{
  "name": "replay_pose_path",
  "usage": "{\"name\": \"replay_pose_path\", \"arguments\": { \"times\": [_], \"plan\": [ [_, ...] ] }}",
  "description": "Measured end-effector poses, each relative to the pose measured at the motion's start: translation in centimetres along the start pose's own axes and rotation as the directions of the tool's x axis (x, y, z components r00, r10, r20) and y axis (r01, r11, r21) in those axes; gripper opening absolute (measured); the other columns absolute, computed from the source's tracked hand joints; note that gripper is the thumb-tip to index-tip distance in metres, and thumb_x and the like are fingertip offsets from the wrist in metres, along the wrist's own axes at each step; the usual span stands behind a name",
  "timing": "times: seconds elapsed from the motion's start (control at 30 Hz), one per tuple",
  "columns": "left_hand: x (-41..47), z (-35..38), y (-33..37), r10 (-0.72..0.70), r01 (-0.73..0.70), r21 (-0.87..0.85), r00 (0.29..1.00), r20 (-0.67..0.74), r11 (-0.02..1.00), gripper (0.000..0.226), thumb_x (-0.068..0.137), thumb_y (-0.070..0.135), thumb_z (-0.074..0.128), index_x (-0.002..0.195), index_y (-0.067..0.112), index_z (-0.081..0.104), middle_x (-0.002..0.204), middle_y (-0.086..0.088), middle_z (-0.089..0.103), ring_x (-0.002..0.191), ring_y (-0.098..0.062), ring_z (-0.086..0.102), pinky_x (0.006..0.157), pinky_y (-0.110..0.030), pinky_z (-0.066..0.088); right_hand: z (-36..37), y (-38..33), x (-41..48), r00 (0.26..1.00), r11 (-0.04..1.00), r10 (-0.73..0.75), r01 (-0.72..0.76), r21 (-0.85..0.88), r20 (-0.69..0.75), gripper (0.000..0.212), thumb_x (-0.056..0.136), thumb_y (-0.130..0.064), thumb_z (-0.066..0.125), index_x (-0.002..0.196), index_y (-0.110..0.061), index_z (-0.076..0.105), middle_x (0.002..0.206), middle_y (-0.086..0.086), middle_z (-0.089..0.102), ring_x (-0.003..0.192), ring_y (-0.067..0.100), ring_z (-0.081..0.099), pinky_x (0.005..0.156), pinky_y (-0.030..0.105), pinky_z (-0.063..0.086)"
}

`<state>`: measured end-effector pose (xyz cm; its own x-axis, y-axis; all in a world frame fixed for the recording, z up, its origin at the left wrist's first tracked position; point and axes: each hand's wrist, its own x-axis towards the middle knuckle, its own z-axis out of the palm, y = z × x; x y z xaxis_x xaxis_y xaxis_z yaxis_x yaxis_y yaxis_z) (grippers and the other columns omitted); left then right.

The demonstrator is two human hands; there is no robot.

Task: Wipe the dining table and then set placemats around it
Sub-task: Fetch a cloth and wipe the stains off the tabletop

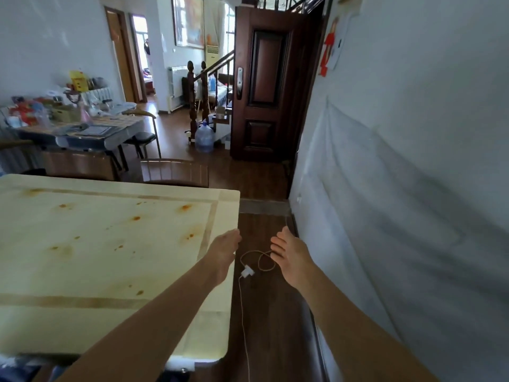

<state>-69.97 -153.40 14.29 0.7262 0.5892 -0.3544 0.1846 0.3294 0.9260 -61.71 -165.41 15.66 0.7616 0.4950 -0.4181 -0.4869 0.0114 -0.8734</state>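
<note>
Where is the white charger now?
Head view: the white charger lies on the floor right of the dining table, seen between the left hand and right hand.

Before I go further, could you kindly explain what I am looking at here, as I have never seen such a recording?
There is no machine: a camera worn on a person's head looks forward and down, so the two bare arms are the wearer's own. The left hand reaches over the right edge of a pale dining table, which bears orange-brown stains. The right hand is out over the dark floor, near a white charger and its cable. Both hands are open and hold nothing.
</note>
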Motion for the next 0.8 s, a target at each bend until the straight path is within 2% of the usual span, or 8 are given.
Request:
{"name": "replay_pose_path", "arguments": {
  "times": [0.03, 0.1, 0.13, 0.2, 0.27, 0.8],
  "plan": [
    [0.5, 0.2, 0.3, -0.003, 0.003, 0.003, 1.0, 0.01, 1.0, 0.019, 0.099, 0.021, 0.041, 0.102, 0.012, 0.057, 0.109, -0.001, 0.052, 0.101, -0.016, 0.049, 0.094, -0.03, 0.034, -0.1, -0.2, 0.3, 1.0, 1.0, -0.005, 0.005, 0.001, -0.009, 0.052, 0.101, -0.037, 0.037, 0.141, -0.004, 0.036, 0.143, 0.012, 0.043, 0.133, 0.027, 0.04, 0.112, 0.04, 0.031],
    [1.2, 0.5, 0.8, -0.003, 0.003, 0.004, 1.0, 0.029, 1.0, 0.021, 0.099, 0.024, 0.041, 0.109, 0.011, 0.055, 0.108, -0.001, 0.054, 0.095, -0.013, 0.051, 0.088, -0.027, 0.037, -0.1, -0.7, 0.5, 0.999, 1.0, -0.01, 0.01, 0.003, -0.03, 0.052, 0.101, -0.037, 0.037, 0.141, -0.005, 0.035, 0.144, 0.012, 0.043, 0.133, 0.028, 0.04, 0.113, 0.041, 0.03],
    [1.5, 0.7, 1.2, 0.004, -0.005, 0.018, 0.999, 0.051, 1.0, 0.024, 0.099, 0.025, 0.041, 0.114, 0.011, 0.054, 0.112, -0.001, 0.055, 0.098, -0.014, 0.052, 0.09, -0.028, 0.037, -0.1, -1.1, 0.7, 0.999, 1.0, -0.017, 0.017, 0.008, -0.043, 0.052, 0.101, -0.037, 0.037, 0.142, -0.005, 0.035, 0.144, 0.012, 0.042, 0.134, 0.028, 0.039, 0.114, 0.042, 0.029],
    [2.1, 1.0, 1.9, 0.019, -0.022, 0.032, 0.995, 0.098, 0.999, 0.039, 0.099, 0.026, 0.04, 0.134, 0.008, 0.045, 0.133, -0.005, 0.05, 0.123, -0.021, 0.045, 0.107, -0.033, 0.029, -0.2, -1.9, 1.1, 0.997, 0.999, -0.042, 0.044, 0.024, -0.066, 0.051, 0.101, -0.036, 0.036, 0.142, -0.005, 0.034, 0.145, 0.012, 0.041, 0.134, 0.028, 0.038, 0.114, 0.042, 0.029],
    [2.7, 1.3, 2.4, 0.032, -0.04, 0.058, 0.99, 0.136, 0.998, 0.046, 0.1, 0.029, 0.038, 0.142, 0.01, 0.036, 0.146, -0.006, 0.04, 0.137, -0.024, 0.033, 0.116, -0.038, 0.02, -0.4, -2.6, 1.5, 0.994, 0.996, -0.072, 0.075, 0.039, -0.085, 0.052, 0.102, -0.034, 0.035, 0.143, -0.003, 0.032, 0.145, 0.014, 0.041, 0.134, 0.029, 0.038, 0.114, 0.042, 0.029],
    [7.7, 6.0, 3.7, 0.023, -0.04, 0.052, 0.955, 0.297, 0.998, 0.05, 0.101, 0.031, 0.037, 0.146, 0.013, 0.029, 0.151, -0.005, 0.034, 0.14, -0.022, 0.029, 0.116, -0.036, 0.018, -3.2, -5.3, 4.7, 0.968, 0.984, -0.158, 0.172, 0.054, -0.197, 0.051, 0.103, -0.03, 0.035, 0.143, 0.0, 0.033, 0.142, 0.016, 0.043, 0.131, 0.03, 0.04, 0.111, 0.042, 0.032]
  ]
}}
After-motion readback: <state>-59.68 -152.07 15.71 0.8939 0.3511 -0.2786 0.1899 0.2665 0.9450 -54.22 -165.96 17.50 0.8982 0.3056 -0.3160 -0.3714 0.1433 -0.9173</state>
